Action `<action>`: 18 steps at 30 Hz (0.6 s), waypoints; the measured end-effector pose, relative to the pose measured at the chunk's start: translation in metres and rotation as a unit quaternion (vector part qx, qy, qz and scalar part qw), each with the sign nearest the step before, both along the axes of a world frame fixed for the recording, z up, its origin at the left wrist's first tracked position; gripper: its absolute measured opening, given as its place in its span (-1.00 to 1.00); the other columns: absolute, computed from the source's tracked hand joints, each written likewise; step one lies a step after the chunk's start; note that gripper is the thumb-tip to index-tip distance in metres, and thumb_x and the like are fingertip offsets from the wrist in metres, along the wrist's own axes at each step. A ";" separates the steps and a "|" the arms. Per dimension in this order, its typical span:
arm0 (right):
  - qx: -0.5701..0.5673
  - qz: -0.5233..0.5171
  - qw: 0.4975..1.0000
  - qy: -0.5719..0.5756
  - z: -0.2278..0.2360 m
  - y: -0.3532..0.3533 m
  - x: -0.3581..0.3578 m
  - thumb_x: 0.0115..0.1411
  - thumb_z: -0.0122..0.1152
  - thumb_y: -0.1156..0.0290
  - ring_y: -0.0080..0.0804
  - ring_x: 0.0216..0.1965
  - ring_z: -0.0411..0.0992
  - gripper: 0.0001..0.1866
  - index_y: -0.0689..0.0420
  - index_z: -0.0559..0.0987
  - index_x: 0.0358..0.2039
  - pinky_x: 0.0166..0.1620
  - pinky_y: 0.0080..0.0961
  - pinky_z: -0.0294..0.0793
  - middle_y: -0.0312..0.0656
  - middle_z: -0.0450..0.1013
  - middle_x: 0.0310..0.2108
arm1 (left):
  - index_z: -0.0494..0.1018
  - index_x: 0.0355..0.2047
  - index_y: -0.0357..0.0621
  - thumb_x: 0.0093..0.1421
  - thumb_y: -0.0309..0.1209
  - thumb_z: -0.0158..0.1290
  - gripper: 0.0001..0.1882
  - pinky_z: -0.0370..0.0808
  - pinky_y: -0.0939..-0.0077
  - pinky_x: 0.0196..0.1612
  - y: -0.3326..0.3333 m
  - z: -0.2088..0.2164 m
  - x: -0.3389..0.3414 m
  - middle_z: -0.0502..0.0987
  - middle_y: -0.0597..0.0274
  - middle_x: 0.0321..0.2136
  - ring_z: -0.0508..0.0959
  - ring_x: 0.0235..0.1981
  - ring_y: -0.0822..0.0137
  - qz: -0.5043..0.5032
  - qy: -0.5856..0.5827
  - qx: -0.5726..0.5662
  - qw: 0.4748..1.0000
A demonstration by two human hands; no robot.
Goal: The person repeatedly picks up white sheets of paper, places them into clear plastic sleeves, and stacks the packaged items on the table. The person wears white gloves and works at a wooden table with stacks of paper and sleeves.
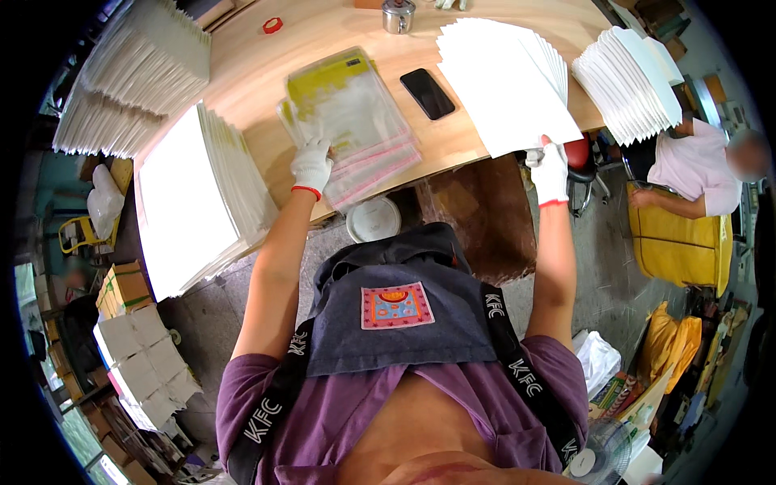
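My left hand [312,165], in a white glove with a red cuff and bare fingertips, rests on the left part of a stack of clear plastic bags [368,133]. Its fingers lie slightly bent on the top bag. The bags have yellow-green print at the far end and pink strips at the near end. My right hand [550,171], gloved the same way, pinches the near edge of a white sheet [509,97] with its thumb on top. That sheet lies on a fanned pile of similar sheets at the right of the table.
A black phone [428,94] lies between bags and sheets. Tall white stacks [202,190] stand at the left; another fanned pile [626,85] is far right. A metal pot [398,16] and red ring [272,26] sit behind. Another person [695,170] is at the right.
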State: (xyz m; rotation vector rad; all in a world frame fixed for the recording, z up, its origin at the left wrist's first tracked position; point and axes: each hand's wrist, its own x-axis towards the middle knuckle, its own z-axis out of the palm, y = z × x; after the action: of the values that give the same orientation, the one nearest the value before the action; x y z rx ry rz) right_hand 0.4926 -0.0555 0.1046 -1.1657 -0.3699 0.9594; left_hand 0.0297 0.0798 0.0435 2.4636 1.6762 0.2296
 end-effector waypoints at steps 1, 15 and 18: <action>0.019 0.017 1.000 0.009 0.013 -0.005 -0.016 0.24 0.04 0.39 -0.46 -0.72 0.36 -0.84 0.14 0.40 -0.20 -0.75 -0.55 0.33 -0.22 0.40 -0.60 | 0.42 -0.24 0.05 -0.06 -0.48 0.06 -0.69 0.44 0.26 -0.15 0.000 -0.002 -0.007 0.44 0.19 -0.22 0.44 -0.14 0.09 0.010 -0.014 -0.005 1.000; -0.079 0.240 0.958 0.137 -0.029 -0.102 -0.125 0.17 0.03 0.39 -0.50 -0.27 0.46 -0.62 0.28 0.36 -0.02 -0.30 -0.64 0.46 -0.18 0.45 -0.22 | 0.46 -0.28 0.00 -0.06 -0.57 -0.04 -0.70 0.43 0.25 -0.16 -0.020 -0.001 -0.019 0.46 0.20 -0.25 0.45 -0.18 0.10 0.022 -0.145 0.032 0.989; -0.094 0.202 0.942 0.252 -0.054 -0.116 -0.129 0.22 0.00 0.45 -0.40 -0.12 0.44 -0.74 0.21 0.40 -0.08 -0.10 -0.48 0.49 -0.20 0.44 -0.18 | 0.47 -0.26 -0.02 -0.05 -0.57 -0.05 -0.69 0.43 0.31 -0.24 -0.021 0.015 -0.010 0.46 0.16 -0.34 0.48 -0.29 0.12 0.044 -0.173 0.004 0.984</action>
State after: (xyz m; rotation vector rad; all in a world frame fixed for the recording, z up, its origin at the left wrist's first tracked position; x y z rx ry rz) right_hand 0.3638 -0.1714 0.0505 -0.9815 -0.1011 1.6388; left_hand 0.0201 0.0587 0.0587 2.1964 1.6326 0.6375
